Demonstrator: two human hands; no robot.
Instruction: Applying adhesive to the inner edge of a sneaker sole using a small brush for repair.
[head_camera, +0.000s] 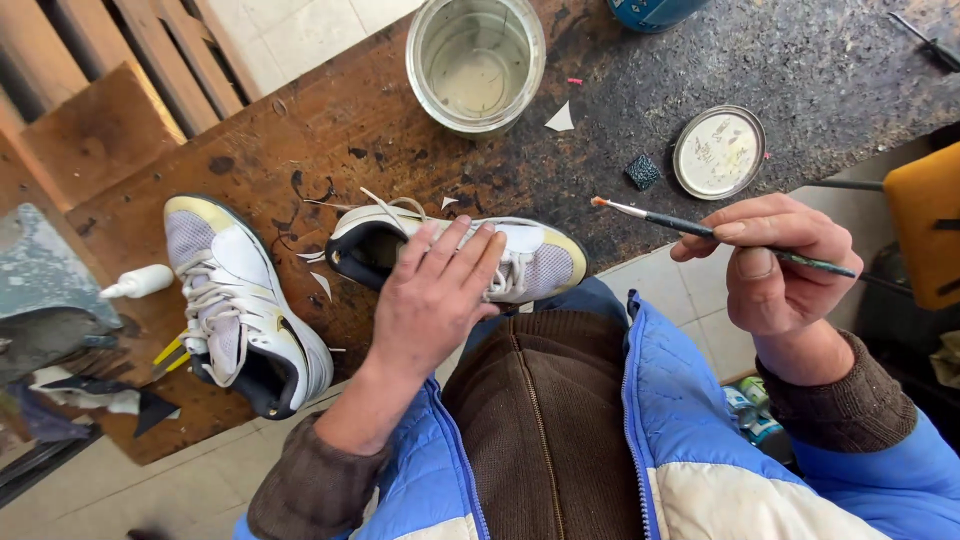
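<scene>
My left hand (435, 290) lies flat, fingers apart, on the side of a white sneaker (540, 262) with a yellowish toe, lying at the near edge of the worn wooden workbench (330, 130). My right hand (775, 262) pinches a thin dark paintbrush (690, 226) with an orange-tipped point aimed left, above the sneaker's toe end. The matching second sneaker (235, 300) rests upright to the left, laces loose, untouched.
An open metal tin (476, 60) with pale liquid stands at the back of the bench; its round lid (718, 152) lies to the right, a small dark sponge block (643, 172) beside it. A white squeeze bottle (140, 282) lies far left. Paper scraps are scattered about.
</scene>
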